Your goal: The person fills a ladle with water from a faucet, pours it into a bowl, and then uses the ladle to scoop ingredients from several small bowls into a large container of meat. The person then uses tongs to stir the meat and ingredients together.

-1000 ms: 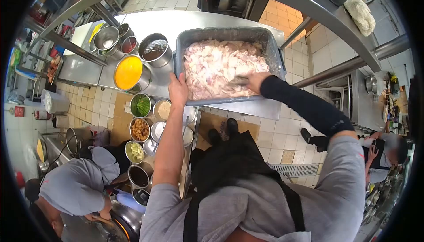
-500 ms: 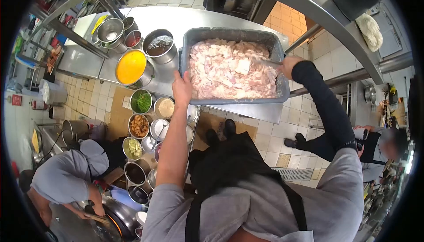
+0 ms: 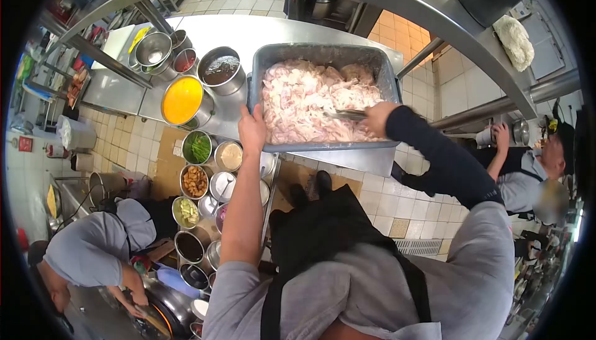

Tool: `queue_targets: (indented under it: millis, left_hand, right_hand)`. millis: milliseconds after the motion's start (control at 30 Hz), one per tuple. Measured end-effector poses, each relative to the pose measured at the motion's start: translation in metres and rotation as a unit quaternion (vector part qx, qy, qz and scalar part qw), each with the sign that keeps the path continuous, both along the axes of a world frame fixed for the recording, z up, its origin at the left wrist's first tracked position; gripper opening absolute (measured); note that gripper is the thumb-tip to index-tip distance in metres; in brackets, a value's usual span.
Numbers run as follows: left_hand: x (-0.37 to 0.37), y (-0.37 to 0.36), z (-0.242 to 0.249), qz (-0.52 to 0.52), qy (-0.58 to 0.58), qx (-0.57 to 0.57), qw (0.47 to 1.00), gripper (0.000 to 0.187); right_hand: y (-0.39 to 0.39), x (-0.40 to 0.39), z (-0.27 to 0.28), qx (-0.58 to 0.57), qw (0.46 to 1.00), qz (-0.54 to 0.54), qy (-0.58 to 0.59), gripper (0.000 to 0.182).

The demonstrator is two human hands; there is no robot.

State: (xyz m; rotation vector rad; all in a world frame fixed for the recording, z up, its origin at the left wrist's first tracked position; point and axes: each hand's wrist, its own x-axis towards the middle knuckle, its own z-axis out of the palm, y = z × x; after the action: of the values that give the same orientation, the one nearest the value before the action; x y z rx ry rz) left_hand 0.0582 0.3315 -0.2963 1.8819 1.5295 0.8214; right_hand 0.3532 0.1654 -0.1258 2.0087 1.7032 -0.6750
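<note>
A grey tub (image 3: 329,147) full of pale raw meat pieces (image 3: 310,98) stands on the steel table. My left hand (image 3: 252,128) grips the tub's near left corner, fingers over the wall. Inside the right part of the tub, my right hand (image 3: 380,118) is wrapped round the handle of a metal utensil (image 3: 349,115), whose far end is among the meat. A black sleeve covers my right forearm.
Left of the tub are a pot of dark liquid (image 3: 221,68), a pot of orange liquid (image 3: 183,100) and metal bowls (image 3: 153,49). Several ingredient containers (image 3: 195,181) line the lower left. One person (image 3: 93,241) works at a wok; another (image 3: 521,178) stands right.
My right hand and the utensil have moved left and down across the meat, uncovering part of the tub's far right. The person on the right has raised a hand.
</note>
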Motion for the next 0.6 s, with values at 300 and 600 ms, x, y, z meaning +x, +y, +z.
queue_targets:
  millis: [300,600]
  left_hand:
    - [0.002,0.001,0.002,0.002,-0.002,-0.005,1.000,0.055]
    - [0.003,-0.002,-0.001,0.003,-0.010,-0.009,1.000,0.051]
  right_hand:
    - [0.070,0.138,-0.090,0.097,0.983,-0.138,-0.078,0.042]
    - [0.057,0.000,-0.071,0.037,0.997,0.046,0.044,0.045]
